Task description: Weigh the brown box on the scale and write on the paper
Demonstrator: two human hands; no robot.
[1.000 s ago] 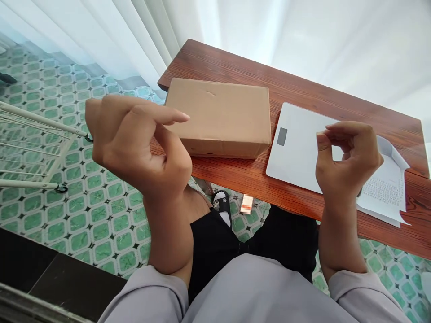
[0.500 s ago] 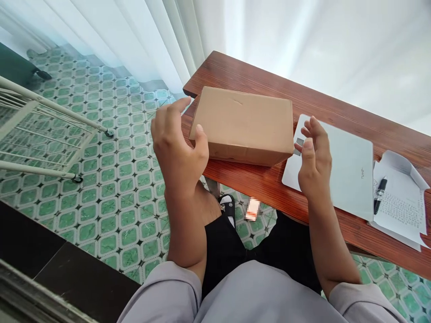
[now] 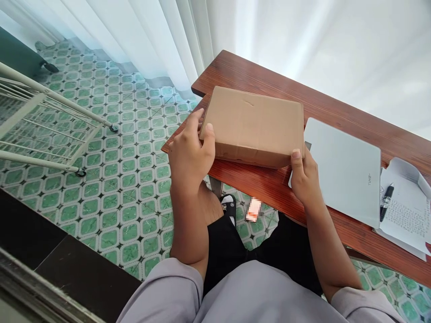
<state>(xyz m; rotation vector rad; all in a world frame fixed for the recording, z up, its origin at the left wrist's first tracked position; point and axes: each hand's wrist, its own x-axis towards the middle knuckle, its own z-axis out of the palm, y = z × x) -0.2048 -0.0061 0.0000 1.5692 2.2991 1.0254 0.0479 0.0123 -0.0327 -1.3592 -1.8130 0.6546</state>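
Observation:
A closed brown cardboard box [image 3: 256,121] sits on the reddish wooden table, with a small dent in its top. My left hand [image 3: 192,154] is against the box's left end, thumb at the near corner and fingers along the side. At the opposite end, my right hand [image 3: 306,177] grips the near right corner, its thumb on the front face and the other fingers partly hidden behind the edge. Between them the two hands hold the box. Right of it lies a closed silver laptop [image 3: 346,168], partly behind my right hand.
Papers with writing [image 3: 409,211] and a black pen [image 3: 387,202] lie at the right on the wooden table [image 3: 269,188]. A white wheeled rack [image 3: 60,130] stands left on the green tiled floor [image 3: 134,193]. White curtains [image 3: 141,40] hang behind. Below the table is a blurred-out item [image 3: 253,210].
Both hands have closed in on the box from either side, from apart to touching it. The view has shifted slightly, so the table and box appear further right.

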